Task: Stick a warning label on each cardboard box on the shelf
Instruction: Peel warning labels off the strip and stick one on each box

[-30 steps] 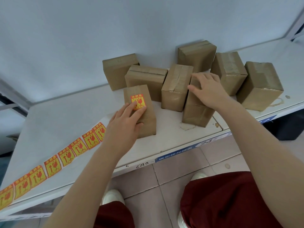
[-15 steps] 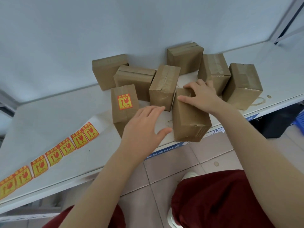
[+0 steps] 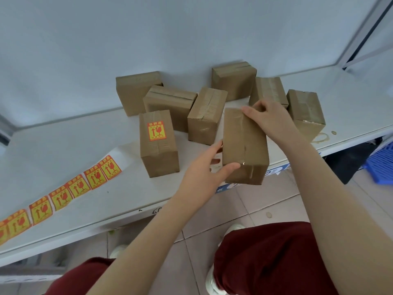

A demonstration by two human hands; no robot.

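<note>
The left hand (image 3: 209, 169) grips the near left corner of an unlabelled cardboard box (image 3: 244, 145), thumb on the top face and fingers along its left side. The right hand (image 3: 274, 122) curls over the box's far end, so both hands hold it. Its near end juts past the front edge of the white shelf (image 3: 63, 145) (whether its underside touches the shelf, I cannot tell). Just left stands a box (image 3: 158, 154) bearing a red-and-yellow warning label (image 3: 156, 130) on top. Six more plain boxes (image 3: 207, 116) cluster behind, toward the far wall. A strip of labels (image 3: 63, 192) runs off to the near left. On the floor at far right sits a blue crate (image 3: 382, 165).
</note>
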